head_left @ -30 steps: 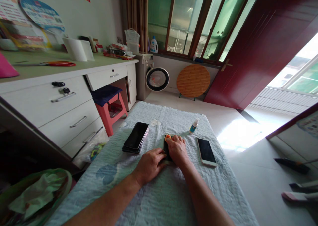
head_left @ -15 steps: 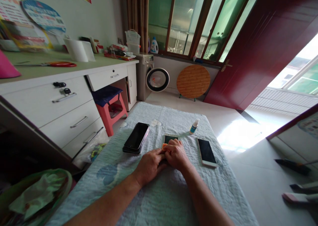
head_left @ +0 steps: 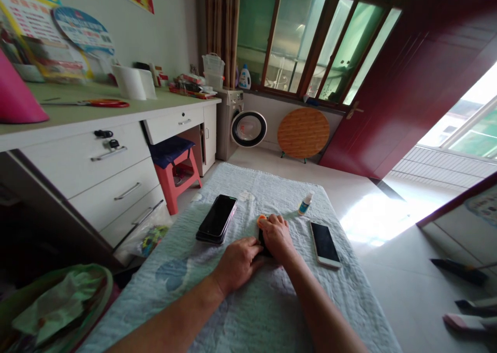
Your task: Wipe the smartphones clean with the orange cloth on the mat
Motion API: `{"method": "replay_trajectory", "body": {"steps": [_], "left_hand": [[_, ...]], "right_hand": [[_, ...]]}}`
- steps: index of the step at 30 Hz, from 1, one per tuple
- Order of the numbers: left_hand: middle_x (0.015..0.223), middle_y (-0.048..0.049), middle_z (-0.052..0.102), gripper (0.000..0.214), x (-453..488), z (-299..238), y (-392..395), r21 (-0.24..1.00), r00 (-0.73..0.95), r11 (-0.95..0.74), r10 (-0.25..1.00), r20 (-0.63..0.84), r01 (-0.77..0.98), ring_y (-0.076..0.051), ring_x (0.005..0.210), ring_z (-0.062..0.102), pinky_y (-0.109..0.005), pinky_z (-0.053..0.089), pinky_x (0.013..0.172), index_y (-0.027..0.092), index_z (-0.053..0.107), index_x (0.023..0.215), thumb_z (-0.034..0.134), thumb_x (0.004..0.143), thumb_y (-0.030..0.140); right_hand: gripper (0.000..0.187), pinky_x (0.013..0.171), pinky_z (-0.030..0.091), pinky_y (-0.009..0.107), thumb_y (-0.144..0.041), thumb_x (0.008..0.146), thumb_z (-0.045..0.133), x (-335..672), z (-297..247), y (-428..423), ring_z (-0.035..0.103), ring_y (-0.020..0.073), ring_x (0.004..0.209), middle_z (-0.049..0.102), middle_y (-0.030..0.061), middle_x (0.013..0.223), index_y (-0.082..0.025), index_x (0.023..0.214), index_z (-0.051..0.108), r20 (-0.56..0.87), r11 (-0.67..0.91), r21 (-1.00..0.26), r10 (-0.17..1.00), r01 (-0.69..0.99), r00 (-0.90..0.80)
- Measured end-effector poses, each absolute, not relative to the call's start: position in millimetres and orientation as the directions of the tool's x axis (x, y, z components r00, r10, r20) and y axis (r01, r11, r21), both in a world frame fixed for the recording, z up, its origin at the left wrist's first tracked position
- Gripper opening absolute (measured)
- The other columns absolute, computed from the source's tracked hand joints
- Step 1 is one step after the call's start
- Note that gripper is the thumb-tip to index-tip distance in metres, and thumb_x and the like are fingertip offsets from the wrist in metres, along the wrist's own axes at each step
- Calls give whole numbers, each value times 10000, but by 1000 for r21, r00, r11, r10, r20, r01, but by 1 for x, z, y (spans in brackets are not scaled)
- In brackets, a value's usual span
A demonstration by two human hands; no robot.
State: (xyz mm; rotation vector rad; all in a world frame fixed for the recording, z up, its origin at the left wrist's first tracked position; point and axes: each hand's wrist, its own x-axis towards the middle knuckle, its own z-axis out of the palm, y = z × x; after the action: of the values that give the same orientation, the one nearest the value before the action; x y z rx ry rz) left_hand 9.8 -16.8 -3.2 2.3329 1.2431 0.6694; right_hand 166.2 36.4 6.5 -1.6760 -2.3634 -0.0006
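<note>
A dark phone (head_left: 262, 240) lies flat on the pale blue cloth (head_left: 252, 301) in the middle of the table, mostly covered by my hands. My left hand (head_left: 237, 262) rests on its near left edge with fingers curled against it. My right hand (head_left: 276, 236) lies over the phone with fingers pressed on a small orange piece (head_left: 261, 219) at the phone's far end. A stack of black phones (head_left: 217, 218) lies to the left. A white and gold phone (head_left: 325, 244) lies to the right. A small white bottle (head_left: 305, 203) stands behind it.
White drawers and a desk (head_left: 97, 151) run along the left, with a red stool (head_left: 174, 169) beneath. A green-bagged bin (head_left: 50, 306) sits at the lower left. A washing machine (head_left: 236, 122), a round wooden board (head_left: 303, 133) and a dark red door (head_left: 407, 73) are behind.
My right hand slid with the orange piece back toward the phone's far end after pulling toward me. The camera shifted slightly. My left hand stayed on the phone's edge.
</note>
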Motion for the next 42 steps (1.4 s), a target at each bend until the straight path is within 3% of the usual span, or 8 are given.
{"method": "replay_trajectory", "body": {"steps": [6, 17, 31, 42], "left_hand": [[1042, -32, 665, 154, 11, -5, -18, 561, 475, -511, 851, 224, 651, -225, 961, 634, -337, 505, 882, 218, 690, 1029, 638, 892, 266], [1074, -38, 672, 183, 11, -7, -17, 533, 480, -524, 846, 233, 664, -235, 1017, 633, -341, 490, 927, 223, 684, 1044, 673, 866, 260], [1107, -56, 677, 192, 14, -5, -21, 493, 477, -536, 842, 253, 685, -246, 1023, 636, -367, 502, 922, 210, 683, 1030, 700, 841, 240], [1084, -51, 671, 160, 13, -1, -19, 517, 504, -545, 832, 233, 661, -234, 998, 640, -338, 501, 919, 204, 682, 1020, 656, 864, 227]], "right_hand": [[269, 740, 274, 308, -264, 1001, 382, 160, 5, 53, 483, 213, 909, 611, 60, 974, -260, 986, 651, 203, 286, -78, 942, 955, -265], [272, 743, 261, 320, -255, 985, 403, 177, 8, 47, 478, 210, 897, 610, 64, 954, -263, 950, 672, 217, 190, -108, 962, 976, -164], [206, 767, 284, 356, -223, 859, 528, 197, 13, 37, 519, 249, 910, 643, 90, 898, -216, 844, 733, 236, -53, -134, 968, 990, 84], [242, 800, 275, 335, -188, 922, 454, 177, 8, 41, 484, 218, 934, 622, 79, 979, -228, 950, 691, 216, 73, -126, 975, 989, -45]]}}
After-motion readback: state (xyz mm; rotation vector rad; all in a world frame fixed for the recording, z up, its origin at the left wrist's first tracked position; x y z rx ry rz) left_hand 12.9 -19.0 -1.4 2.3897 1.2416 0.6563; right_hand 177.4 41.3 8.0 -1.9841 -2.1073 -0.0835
